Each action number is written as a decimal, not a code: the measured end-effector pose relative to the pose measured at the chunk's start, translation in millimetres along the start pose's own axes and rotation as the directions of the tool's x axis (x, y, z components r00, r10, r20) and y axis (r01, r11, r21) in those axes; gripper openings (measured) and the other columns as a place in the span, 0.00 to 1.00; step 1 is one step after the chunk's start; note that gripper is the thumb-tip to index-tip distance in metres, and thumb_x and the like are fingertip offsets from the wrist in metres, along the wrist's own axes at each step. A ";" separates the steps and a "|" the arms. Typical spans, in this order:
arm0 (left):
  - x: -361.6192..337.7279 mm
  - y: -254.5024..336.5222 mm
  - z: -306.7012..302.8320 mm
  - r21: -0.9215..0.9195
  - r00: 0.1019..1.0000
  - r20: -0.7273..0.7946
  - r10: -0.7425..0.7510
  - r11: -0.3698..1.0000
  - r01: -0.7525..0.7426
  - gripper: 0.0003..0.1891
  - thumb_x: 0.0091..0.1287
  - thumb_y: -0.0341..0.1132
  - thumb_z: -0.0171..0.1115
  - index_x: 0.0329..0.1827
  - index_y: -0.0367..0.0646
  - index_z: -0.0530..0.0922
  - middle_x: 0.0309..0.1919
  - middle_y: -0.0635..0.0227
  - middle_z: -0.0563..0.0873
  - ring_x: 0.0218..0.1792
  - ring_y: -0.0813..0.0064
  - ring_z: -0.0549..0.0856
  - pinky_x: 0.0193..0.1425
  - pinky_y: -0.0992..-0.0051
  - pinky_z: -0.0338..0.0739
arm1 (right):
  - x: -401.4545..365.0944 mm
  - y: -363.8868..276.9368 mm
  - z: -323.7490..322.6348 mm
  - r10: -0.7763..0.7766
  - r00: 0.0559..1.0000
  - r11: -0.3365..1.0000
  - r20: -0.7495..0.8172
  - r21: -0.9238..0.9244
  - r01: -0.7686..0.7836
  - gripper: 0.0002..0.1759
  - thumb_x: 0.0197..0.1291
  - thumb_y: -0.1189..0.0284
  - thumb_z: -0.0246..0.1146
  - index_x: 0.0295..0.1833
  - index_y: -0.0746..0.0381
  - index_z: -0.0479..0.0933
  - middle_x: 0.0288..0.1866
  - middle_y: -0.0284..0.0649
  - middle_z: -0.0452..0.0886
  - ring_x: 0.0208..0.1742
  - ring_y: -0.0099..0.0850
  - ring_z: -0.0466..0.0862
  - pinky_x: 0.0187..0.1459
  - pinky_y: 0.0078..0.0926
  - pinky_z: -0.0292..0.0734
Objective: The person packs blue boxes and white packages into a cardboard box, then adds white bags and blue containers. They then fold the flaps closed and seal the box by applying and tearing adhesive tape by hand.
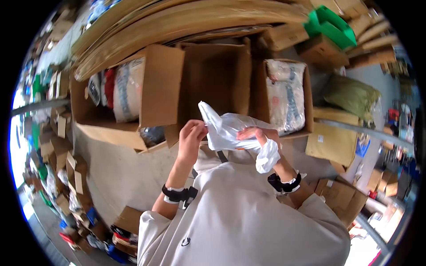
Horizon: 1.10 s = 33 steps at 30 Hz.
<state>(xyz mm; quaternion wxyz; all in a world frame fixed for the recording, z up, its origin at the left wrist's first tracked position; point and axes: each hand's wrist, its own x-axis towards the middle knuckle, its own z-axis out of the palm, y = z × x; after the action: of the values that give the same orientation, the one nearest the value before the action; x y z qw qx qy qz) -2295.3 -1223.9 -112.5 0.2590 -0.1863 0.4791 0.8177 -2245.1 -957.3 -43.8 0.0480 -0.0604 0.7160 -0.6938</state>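
Near the open box's [237,73] closest edge, the left hand [193,134] pinches and right hand [261,135] grips the white bag [220,132]; gentle tension suits.

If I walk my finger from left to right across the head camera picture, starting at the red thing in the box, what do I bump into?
Red item → left hand → thin white plastic bag → wrapped bundle with blue marks → olive-green sack.
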 end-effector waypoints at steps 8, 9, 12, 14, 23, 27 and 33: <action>-2.7 -18.0 142.9 0.563 0.937 0.314 0.156 0.763 -0.316 0.12 0.76 0.37 0.56 0.57 0.43 0.74 0.53 0.68 0.77 0.42 0.78 0.81 0.58 0.73 0.77 | -92.1 5.0 -99.5 -0.205 0.976 0.975 -0.070 -0.106 0.197 0.15 0.66 0.66 0.66 0.50 0.66 0.85 0.48 0.47 0.90 0.56 0.44 0.88 0.64 0.42 0.76; -2.0 -35.4 154.6 0.697 0.921 0.361 0.148 0.613 -0.372 0.12 0.76 0.37 0.59 0.56 0.41 0.75 0.48 0.68 0.80 0.41 0.77 0.81 0.58 0.73 0.76 | -100.7 1.5 -109.7 -0.195 0.978 0.974 -0.076 -0.135 0.183 0.14 0.66 0.66 0.66 0.50 0.66 0.85 0.48 0.47 0.90 0.56 0.45 0.88 0.63 0.42 0.77; 17.6 -67.0 179.7 0.647 0.910 0.380 -0.166 0.751 -0.134 0.09 0.78 0.36 0.59 0.46 0.37 0.76 0.31 0.73 0.79 0.36 0.78 0.81 0.53 0.75 0.78 | -134.9 -0.6 -131.4 -0.137 0.983 0.989 -0.126 -0.080 0.128 0.14 0.62 0.71 0.70 0.49 0.68 0.83 0.50 0.47 0.90 0.55 0.44 0.88 0.62 0.40 0.78; -1.9 -42.9 218.5 0.343 0.872 0.325 -0.366 0.905 0.251 0.11 0.81 0.36 0.54 0.39 0.40 0.75 0.23 0.78 0.68 0.25 0.84 0.71 0.41 0.75 0.73 | -163.1 -7.0 -146.4 -0.100 0.961 0.992 -0.258 -0.100 0.076 0.13 0.61 0.74 0.69 0.50 0.69 0.83 0.51 0.47 0.89 0.54 0.43 0.88 0.61 0.39 0.79; -73.8 -27.7 258.1 0.294 0.620 0.631 -0.466 0.884 0.365 0.17 0.77 0.42 0.49 0.52 0.34 0.76 0.25 0.77 0.67 0.24 0.84 0.64 0.42 0.74 0.69 | -280.8 -9.7 -150.6 0.280 0.567 0.839 -0.775 -0.089 -0.537 0.16 0.62 0.71 0.69 0.53 0.69 0.85 0.42 0.46 0.90 0.44 0.27 0.87 0.48 0.29 0.80; -82.2 -40.2 249.5 0.333 0.612 0.633 -0.474 0.880 0.337 0.19 0.75 0.43 0.49 0.53 0.35 0.76 0.25 0.76 0.68 0.24 0.84 0.64 0.43 0.74 0.70 | -260.1 -48.5 -119.7 -0.023 0.484 0.728 -0.875 -0.347 -0.592 0.08 0.64 0.76 0.67 0.47 0.66 0.85 0.41 0.46 0.87 0.42 0.38 0.86 0.46 0.32 0.80; -87.1 -34.1 207.2 0.397 0.720 0.542 -0.434 0.887 0.235 0.21 0.74 0.46 0.49 0.53 0.36 0.76 0.25 0.75 0.70 0.25 0.82 0.65 0.46 0.74 0.69 | -161.0 30.7 -41.6 0.177 0.863 0.901 -0.474 -0.275 -0.335 0.16 0.67 0.62 0.64 0.46 0.66 0.83 0.41 0.51 0.86 0.44 0.45 0.88 0.47 0.40 0.81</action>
<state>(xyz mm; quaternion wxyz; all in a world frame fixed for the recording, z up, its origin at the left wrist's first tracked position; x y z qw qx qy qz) -2217.0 -1049.0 9.9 0.5712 0.0484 0.4436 0.6890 -2092.9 -890.7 -75.5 -0.0323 0.1865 0.8208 -0.5390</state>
